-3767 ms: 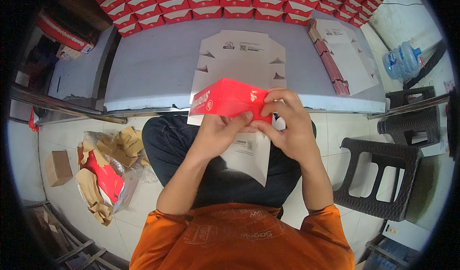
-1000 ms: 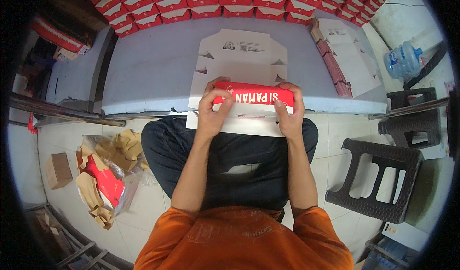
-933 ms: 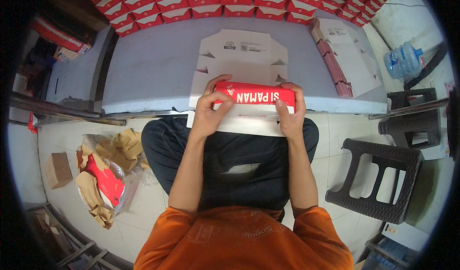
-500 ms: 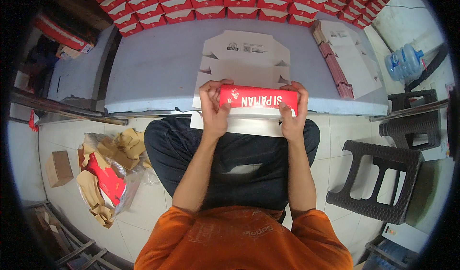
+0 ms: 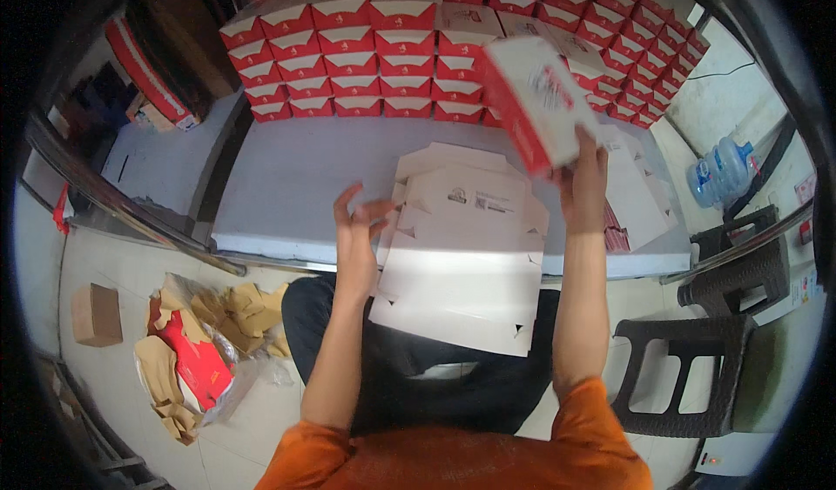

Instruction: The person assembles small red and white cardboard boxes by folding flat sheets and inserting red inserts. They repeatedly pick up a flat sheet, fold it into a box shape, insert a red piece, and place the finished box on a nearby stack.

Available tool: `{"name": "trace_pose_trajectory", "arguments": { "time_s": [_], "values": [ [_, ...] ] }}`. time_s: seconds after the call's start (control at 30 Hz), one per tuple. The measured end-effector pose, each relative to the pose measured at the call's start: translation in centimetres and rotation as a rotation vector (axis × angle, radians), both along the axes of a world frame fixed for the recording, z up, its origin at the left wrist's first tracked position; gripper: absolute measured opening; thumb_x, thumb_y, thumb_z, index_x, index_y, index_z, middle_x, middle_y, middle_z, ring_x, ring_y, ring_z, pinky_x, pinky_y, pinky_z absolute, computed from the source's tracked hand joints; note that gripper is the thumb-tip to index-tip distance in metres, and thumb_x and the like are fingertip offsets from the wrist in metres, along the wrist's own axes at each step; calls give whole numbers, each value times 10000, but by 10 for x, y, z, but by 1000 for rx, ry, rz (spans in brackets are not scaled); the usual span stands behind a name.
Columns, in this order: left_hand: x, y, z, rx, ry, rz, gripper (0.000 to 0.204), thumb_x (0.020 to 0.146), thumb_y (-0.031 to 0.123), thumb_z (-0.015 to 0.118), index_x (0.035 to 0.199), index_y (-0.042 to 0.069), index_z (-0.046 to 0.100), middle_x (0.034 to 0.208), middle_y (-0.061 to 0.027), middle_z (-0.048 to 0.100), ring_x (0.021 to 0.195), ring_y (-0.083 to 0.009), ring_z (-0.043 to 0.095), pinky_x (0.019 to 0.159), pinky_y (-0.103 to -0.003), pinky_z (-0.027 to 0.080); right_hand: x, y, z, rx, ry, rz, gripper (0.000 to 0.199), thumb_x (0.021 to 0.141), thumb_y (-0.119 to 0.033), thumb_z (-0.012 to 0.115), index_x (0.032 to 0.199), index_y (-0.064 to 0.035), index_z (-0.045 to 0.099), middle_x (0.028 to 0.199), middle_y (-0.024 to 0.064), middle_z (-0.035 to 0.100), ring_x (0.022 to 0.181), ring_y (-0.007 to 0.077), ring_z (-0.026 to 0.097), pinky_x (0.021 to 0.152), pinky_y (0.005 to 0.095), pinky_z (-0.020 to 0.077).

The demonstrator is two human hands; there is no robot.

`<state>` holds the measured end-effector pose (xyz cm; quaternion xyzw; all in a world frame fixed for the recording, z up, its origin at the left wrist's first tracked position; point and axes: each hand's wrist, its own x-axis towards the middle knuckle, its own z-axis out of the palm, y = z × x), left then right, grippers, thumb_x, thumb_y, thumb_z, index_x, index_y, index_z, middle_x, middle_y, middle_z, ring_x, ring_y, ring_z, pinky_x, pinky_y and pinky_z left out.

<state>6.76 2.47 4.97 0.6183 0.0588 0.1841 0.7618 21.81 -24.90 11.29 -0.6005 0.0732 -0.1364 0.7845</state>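
My right hand (image 5: pixel 585 177) holds a folded red and white carton box (image 5: pixel 538 100) raised above the grey table (image 5: pixel 305 177), up toward the stacked rows of red and white boxes (image 5: pixel 383 42) at the back. My left hand (image 5: pixel 357 229) hovers open, fingers spread, at the left edge of a pile of flat white carton blanks (image 5: pixel 461 264) that hangs over the table's front edge onto my lap.
More flat blanks and red pieces (image 5: pixel 631 198) lie at the table's right end. Dark plastic stools (image 5: pixel 692 377) stand at the right, a water bottle (image 5: pixel 718 168) beyond them. Torn brown paper and red scraps (image 5: pixel 200 359) and a small cardboard box (image 5: pixel 96 314) lie on the floor at left.
Both hands held the red box low over the blanks; now the right hand alone has lifted it up and back toward the stacks, and the left hand has let go.
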Motion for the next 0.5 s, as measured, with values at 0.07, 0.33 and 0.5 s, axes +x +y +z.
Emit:
{"name": "trace_pose_trajectory", "arguments": {
  "time_s": [0.07,0.33,0.5],
  "values": [
    [-25,6,-13,533,56,51,647,932,438,551,1381,23,337,1232,-246,531,1154,-333,539,993,-436,410,85,1,22,98,-116,222,589,890,-332,635,1297,31,412,968,161,654,656,269,671,533,380,559],
    [-38,-17,-38,985,721,-190,808,772,410,744,1440,191,346,1304,-291,443,1136,-485,536,914,-500,487,187,97,69,-728,-100,93,756,911,-459,591,1325,121,339,1162,269,571,830,337,668,653,406,570],
    [-30,-15,-54,809,592,-85,780,795,322,743,1441,180,329,1264,-279,481,1112,-465,552,924,-493,472,206,93,25,-1318,-742,-307,689,890,-438,607,1335,55,424,1341,245,497,1152,382,559,1057,444,372]
  ]
}}
